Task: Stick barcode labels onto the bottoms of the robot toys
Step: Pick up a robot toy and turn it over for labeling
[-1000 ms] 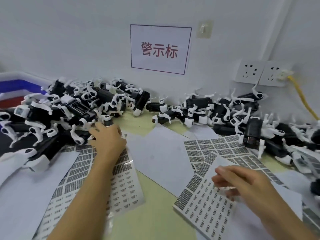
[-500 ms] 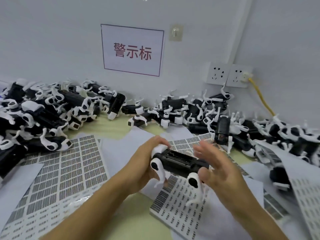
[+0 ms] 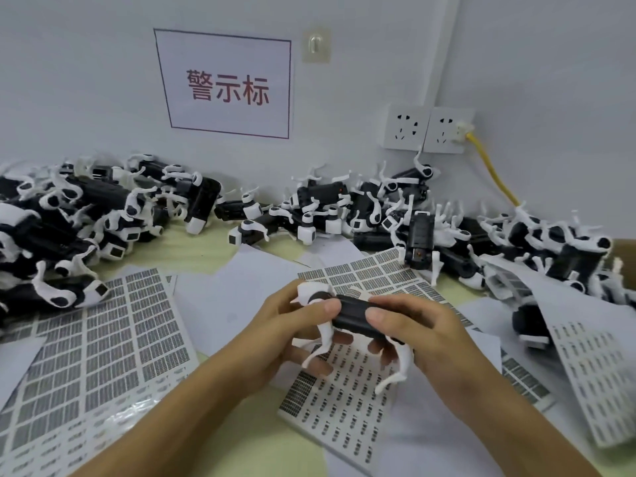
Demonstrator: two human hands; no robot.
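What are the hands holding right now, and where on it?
One robot toy, held by both: left hand at the white head end, right hand round the black body's other end.

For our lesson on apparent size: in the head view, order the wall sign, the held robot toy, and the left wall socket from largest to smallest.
1. wall sign
2. robot toy, though it sits nearer the camera, so its rank is unsure
3. left wall socket

I count two wall sockets (image 3: 428,129), one sign (image 3: 227,83), one yellow cable (image 3: 490,168), one hook (image 3: 316,45), and dozens of robot toys (image 3: 103,215), too many to count.
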